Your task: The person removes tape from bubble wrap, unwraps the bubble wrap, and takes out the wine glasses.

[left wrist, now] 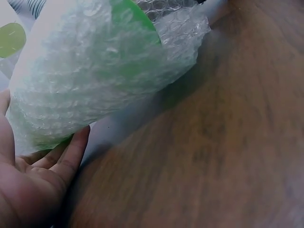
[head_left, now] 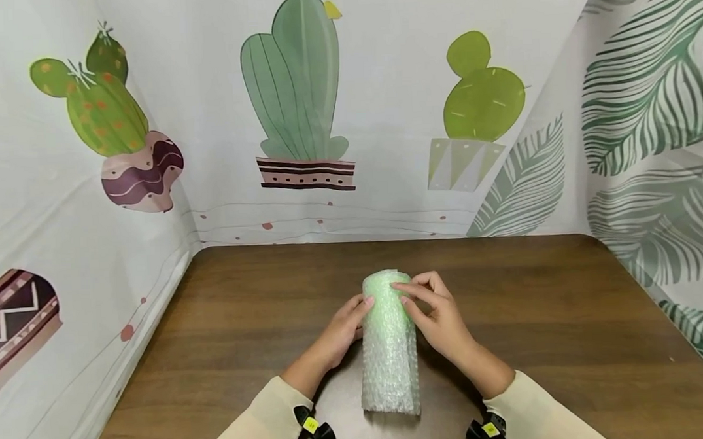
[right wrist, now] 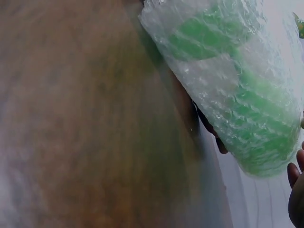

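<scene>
A bubble-wrapped bundle (head_left: 389, 355) with a green object inside stands over the table in front of me. Green shows through its upper part in the head view, while the lower part is just clear wrap with an open end. My left hand (head_left: 347, 324) holds the bundle from the left, thumb in front and fingers behind. In the left wrist view, the fingers (left wrist: 71, 154) support the wrapped green object (left wrist: 137, 47). My right hand (head_left: 441, 314) rests its fingertips on the upper right of the wrap, fingers lightly bent. The right wrist view shows only some fingertips beside the bundle (right wrist: 259, 109).
A brown wooden table (head_left: 260, 282) lies under the hands. Behind it and at both sides hangs white cloth (head_left: 393, 100) printed with cacti and leaves. Black wrist cameras (head_left: 316, 430) sit on both sleeves.
</scene>
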Motion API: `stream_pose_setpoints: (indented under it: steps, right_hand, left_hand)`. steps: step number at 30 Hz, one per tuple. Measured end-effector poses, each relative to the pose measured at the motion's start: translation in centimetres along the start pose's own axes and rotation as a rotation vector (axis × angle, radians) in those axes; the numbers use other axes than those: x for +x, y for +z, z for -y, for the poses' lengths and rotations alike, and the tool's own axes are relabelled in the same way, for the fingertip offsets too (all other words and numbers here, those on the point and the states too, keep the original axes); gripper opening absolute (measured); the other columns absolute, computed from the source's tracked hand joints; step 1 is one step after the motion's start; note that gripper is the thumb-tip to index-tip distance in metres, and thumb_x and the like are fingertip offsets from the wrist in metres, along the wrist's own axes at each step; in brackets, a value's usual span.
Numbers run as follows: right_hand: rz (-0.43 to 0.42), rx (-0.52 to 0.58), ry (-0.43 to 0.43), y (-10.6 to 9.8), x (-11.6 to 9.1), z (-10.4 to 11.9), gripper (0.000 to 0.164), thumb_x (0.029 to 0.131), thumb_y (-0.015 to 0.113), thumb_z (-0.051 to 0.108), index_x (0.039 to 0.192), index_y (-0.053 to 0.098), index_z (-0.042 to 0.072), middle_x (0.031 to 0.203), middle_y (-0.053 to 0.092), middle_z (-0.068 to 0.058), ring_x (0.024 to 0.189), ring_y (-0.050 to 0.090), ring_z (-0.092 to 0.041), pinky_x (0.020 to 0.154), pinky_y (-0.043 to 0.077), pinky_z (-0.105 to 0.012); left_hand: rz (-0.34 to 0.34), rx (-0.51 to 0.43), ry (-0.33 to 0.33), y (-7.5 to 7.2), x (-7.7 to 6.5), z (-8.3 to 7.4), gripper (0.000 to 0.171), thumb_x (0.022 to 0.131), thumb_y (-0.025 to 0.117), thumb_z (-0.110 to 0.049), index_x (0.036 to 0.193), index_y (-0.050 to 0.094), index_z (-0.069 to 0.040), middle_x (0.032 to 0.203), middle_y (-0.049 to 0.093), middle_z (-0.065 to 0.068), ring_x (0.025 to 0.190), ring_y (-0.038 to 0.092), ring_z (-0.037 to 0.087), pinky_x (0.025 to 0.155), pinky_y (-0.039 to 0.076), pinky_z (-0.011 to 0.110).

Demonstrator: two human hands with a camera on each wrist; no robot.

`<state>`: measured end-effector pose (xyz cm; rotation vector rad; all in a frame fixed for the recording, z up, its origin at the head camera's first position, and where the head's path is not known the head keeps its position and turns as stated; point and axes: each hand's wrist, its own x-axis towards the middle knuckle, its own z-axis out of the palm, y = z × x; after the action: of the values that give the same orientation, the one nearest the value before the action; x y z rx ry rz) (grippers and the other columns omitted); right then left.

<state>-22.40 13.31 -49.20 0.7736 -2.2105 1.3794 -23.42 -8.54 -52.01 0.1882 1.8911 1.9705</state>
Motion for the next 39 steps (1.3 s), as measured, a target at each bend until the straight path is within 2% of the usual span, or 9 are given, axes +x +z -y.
stream_pose_setpoints:
  steps: [3,6,14,21,28,33,39]
  right_hand:
    - [0.016,-0.076,-0.069,-0.02,-0.05,0.06,0.039,0.093,0.062,-0.007,0.125,0.072,0.013,0.108,0.051,-0.007,0.095,0.044,-0.009,0.079,0.042,-0.023]
    - [0.024,-0.108,-0.098,-0.02,0.03,0.04,0.04,0.093,0.062,-0.008,0.124,0.073,0.014,0.107,0.051,-0.006,0.093,0.044,-0.01,0.077,0.041,-0.024]
    - [0.008,-0.079,-0.088,-0.11,0.0,-0.27,0.034,0.09,0.068,-0.008,0.117,0.075,0.012,0.111,0.057,-0.007,0.099,0.051,-0.011,0.082,0.044,-0.02]
    - [-0.022,-0.055,-0.13,-0.17,0.29,-0.04,0.033,0.084,0.074,-0.01,0.113,0.076,0.007,0.115,0.06,-0.013,0.105,0.057,-0.024,0.092,0.046,-0.018]
    - [-0.019,-0.046,-0.101,-0.13,0.17,-0.11,0.034,0.088,0.07,-0.009,0.117,0.074,0.007,0.12,0.06,-0.014,0.11,0.057,-0.026,0.096,0.044,-0.015]
    - [-0.021,-0.034,-0.071,-0.17,0.17,-0.11,0.034,0.091,0.065,-0.009,0.12,0.073,0.006,0.122,0.061,-0.013,0.113,0.058,-0.024,0.097,0.044,-0.013]
    - [-0.04,-0.034,-0.072,-0.23,0.2,-0.29,0.033,0.09,0.065,-0.011,0.119,0.072,0.002,0.122,0.062,-0.016,0.112,0.059,-0.028,0.098,0.043,-0.011]
  left_hand:
    - [0.01,0.004,0.004,0.01,0.01,0.11,0.062,0.104,0.048,-0.048,0.148,0.043,-0.005,0.138,0.057,0.016,0.114,0.062,0.018,0.1,0.052,0.038]
    - [0.01,-0.002,0.008,0.05,0.07,0.1,0.061,0.104,0.048,-0.048,0.148,0.043,-0.005,0.136,0.058,0.017,0.112,0.062,0.017,0.098,0.052,0.037]
    - [0.008,-0.006,0.005,0.17,-0.07,0.09,0.06,0.105,0.047,-0.046,0.146,0.044,-0.003,0.133,0.059,0.017,0.11,0.063,0.016,0.097,0.052,0.035]
    - [0.007,-0.045,0.0,0.02,-0.09,-0.04,0.06,0.105,0.046,-0.047,0.149,0.042,-0.006,0.129,0.061,0.013,0.104,0.064,0.014,0.091,0.053,0.031]
    - [0.016,-0.124,-0.009,-0.17,-0.06,0.1,0.061,0.106,0.044,-0.047,0.148,0.04,-0.004,0.121,0.062,0.007,0.101,0.064,0.014,0.088,0.052,0.031]
    - [0.014,-0.148,-0.002,-0.26,-0.08,0.14,0.062,0.106,0.042,-0.047,0.148,0.038,-0.002,0.122,0.061,0.007,0.1,0.063,0.014,0.088,0.053,0.032]
    - [0.026,-0.169,0.002,-0.28,0.05,0.1,0.062,0.106,0.042,-0.048,0.148,0.038,-0.003,0.117,0.061,0.004,0.099,0.063,0.014,0.087,0.053,0.033]
